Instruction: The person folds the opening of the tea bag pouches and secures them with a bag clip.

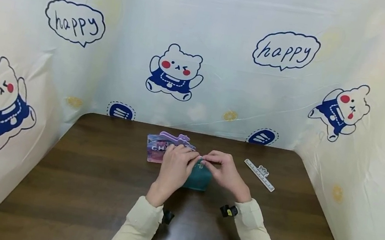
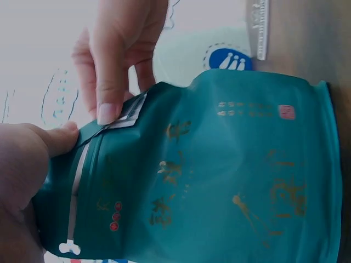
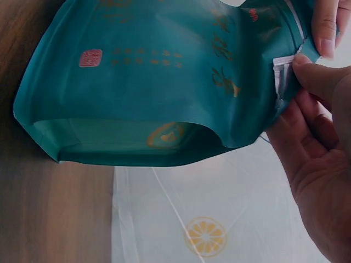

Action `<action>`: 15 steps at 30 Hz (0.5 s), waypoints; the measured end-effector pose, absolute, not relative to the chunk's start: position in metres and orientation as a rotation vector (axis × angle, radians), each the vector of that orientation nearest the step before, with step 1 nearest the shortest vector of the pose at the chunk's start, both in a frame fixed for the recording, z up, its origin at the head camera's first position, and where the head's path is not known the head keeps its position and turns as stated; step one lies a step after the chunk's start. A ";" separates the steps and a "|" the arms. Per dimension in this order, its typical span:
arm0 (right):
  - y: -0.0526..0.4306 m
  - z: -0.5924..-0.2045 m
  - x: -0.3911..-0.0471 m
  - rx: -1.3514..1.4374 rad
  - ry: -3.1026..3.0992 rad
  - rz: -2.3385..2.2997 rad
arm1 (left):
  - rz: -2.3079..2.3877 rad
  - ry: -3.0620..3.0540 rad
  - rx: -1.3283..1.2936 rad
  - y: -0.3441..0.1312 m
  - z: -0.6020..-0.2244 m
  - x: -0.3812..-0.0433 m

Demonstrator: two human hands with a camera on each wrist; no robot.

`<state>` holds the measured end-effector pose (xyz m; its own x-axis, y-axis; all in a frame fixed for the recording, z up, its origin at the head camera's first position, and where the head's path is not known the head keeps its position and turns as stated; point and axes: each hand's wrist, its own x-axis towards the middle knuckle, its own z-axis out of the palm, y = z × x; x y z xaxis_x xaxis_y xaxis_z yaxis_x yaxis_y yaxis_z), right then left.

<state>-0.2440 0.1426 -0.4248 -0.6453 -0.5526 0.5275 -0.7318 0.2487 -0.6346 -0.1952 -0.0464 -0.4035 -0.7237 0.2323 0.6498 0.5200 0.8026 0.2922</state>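
Note:
A teal pouch [image 1: 198, 179] with gold characters stands on the table between both hands. My left hand [image 1: 174, 165] grips its top edge from the left, thumb along the folded rim. From the other side my right hand [image 1: 225, 171] pinches the same top edge, thumb on a whitish, clear-looking piece [image 3: 282, 79] at the corner. Across the upper part of the pouch runs a thin white strip [image 2: 77, 192] with a bone-shaped end. In the right wrist view the pouch's gusset bottom [image 3: 109, 139] is spread out. Part of the rim is hidden by the fingers.
Behind the left hand lies a pink and blue packet [image 1: 154, 154] with a purple clip [image 1: 176, 138] along its top. A white ruler-like clip [image 1: 259, 175] lies on the brown table [image 1: 91, 188] to the right. A printed curtain [image 1: 229, 29] surrounds the table's back and sides.

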 end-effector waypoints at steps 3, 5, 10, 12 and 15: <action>0.144 -0.420 -0.244 1.232 -2.362 1.359 | -0.613 -2.361 -0.590 -0.048 -0.403 -0.195; 0.145 -0.419 -0.244 1.244 -2.383 1.364 | -0.606 -2.348 -0.615 -0.050 -0.404 -0.195; 0.146 -0.420 -0.244 1.256 -2.392 1.373 | -0.587 -2.328 -0.664 -0.051 -0.406 -0.195; 0.147 -0.422 -0.243 1.255 -2.388 1.379 | -0.591 -2.326 -0.677 -0.052 -0.408 -0.195; 0.147 -0.424 -0.243 1.236 -2.393 1.394 | -0.600 -2.323 -0.697 -0.052 -0.410 -0.196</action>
<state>-0.2430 0.1470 -0.4241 -0.6627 -0.5916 0.4592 -0.6913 0.2476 -0.6788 -0.1958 -0.0520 -0.4098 -0.6605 0.3227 0.6779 0.6107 0.7562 0.2350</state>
